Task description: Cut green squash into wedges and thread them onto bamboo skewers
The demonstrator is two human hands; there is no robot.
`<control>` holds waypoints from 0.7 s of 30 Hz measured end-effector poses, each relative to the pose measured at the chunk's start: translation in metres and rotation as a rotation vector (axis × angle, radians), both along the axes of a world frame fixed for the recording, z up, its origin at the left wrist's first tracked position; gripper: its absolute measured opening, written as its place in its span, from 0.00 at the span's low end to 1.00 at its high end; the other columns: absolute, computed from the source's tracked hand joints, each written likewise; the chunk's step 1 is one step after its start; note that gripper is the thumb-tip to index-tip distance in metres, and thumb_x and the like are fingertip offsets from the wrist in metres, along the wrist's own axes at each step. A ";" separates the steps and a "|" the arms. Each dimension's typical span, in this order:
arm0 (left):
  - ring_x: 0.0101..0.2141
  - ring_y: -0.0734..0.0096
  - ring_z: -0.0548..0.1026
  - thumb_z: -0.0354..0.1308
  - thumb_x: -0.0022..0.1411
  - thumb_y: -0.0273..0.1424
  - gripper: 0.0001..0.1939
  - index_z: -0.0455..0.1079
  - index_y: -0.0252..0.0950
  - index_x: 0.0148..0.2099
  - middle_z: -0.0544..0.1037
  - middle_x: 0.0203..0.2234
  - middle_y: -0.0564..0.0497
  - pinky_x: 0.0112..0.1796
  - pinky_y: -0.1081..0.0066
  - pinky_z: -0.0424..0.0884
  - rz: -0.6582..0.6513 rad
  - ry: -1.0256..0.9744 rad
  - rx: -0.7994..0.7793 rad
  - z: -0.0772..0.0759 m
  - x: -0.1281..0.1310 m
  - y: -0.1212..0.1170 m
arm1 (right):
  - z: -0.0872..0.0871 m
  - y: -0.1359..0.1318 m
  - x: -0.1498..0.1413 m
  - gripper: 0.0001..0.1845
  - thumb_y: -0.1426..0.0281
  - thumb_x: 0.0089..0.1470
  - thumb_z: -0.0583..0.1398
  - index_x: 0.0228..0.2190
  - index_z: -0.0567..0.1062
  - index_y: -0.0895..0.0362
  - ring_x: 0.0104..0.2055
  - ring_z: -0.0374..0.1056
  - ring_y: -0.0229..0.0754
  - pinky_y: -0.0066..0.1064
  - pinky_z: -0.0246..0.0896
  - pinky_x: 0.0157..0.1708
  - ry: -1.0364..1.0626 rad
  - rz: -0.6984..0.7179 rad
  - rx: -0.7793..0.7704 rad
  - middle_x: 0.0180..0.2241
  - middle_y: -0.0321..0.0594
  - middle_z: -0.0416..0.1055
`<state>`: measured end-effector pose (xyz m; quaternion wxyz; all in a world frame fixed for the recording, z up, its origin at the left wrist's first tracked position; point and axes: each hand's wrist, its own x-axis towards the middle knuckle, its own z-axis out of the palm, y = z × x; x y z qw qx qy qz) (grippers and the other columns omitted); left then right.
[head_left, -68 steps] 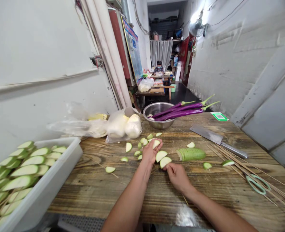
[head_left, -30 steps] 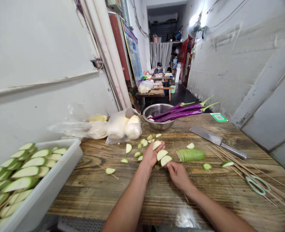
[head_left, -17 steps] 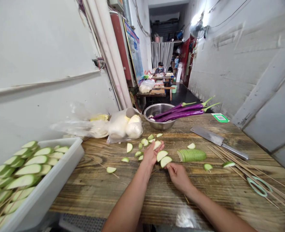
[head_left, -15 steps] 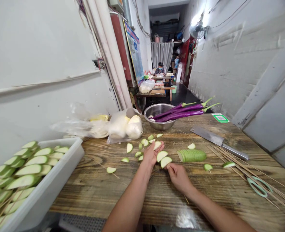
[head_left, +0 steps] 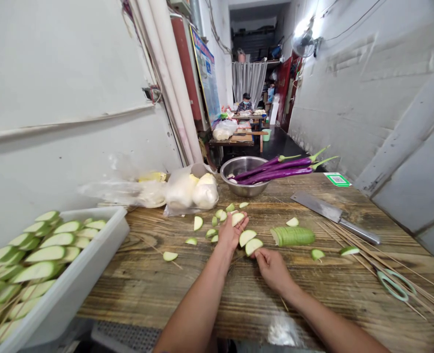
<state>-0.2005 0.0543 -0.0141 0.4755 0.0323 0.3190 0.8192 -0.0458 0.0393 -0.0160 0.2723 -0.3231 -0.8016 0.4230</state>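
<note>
My left hand holds a half-round slice of pale green vegetable, which looks like zucchini, the thumb against it and the fingers stretched behind. Two more zucchini slices line up between my hands, seemingly on one thin stick. My right hand is closed in a pinch by the nearer slice; a skewer end pokes out below its wrist, most of it hidden. Loose slices lie beyond my left hand. To the right rests a zucchini piece cut into slices.
A white tub of skewered slices stands left. Behind are bagged white food and a steel bowl with eggplants. A cleaver, bamboo skewers and scissors lie right. A person sits far back.
The whole view has shifted slightly. Both hands keep nearly the same pose, and the slices between them stay in line; the slice in my left hand sits a little more to the left.
</note>
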 end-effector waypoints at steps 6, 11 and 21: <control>0.39 0.65 0.74 0.51 0.60 0.34 0.12 0.68 0.29 0.33 0.75 0.32 0.42 0.44 0.63 0.68 0.016 0.031 0.017 0.004 0.000 -0.002 | 0.002 -0.002 0.001 0.18 0.67 0.52 0.47 0.21 0.71 0.60 0.24 0.63 0.38 0.25 0.55 0.26 0.004 0.017 -0.004 0.20 0.39 0.70; 0.37 0.66 0.75 0.49 0.61 0.33 0.12 0.68 0.28 0.33 0.75 0.32 0.41 0.44 0.64 0.69 0.038 0.051 0.026 0.006 0.000 -0.001 | 0.004 -0.004 0.002 0.18 0.68 0.52 0.47 0.21 0.72 0.60 0.23 0.63 0.38 0.25 0.54 0.25 0.001 0.016 -0.010 0.20 0.39 0.70; 0.39 0.66 0.75 0.51 0.59 0.34 0.11 0.68 0.30 0.35 0.76 0.32 0.42 0.45 0.62 0.68 0.030 0.125 0.041 0.003 0.002 -0.001 | 0.000 -0.003 0.001 0.18 0.67 0.52 0.47 0.22 0.73 0.60 0.24 0.64 0.39 0.25 0.56 0.27 0.017 0.000 -0.044 0.21 0.39 0.71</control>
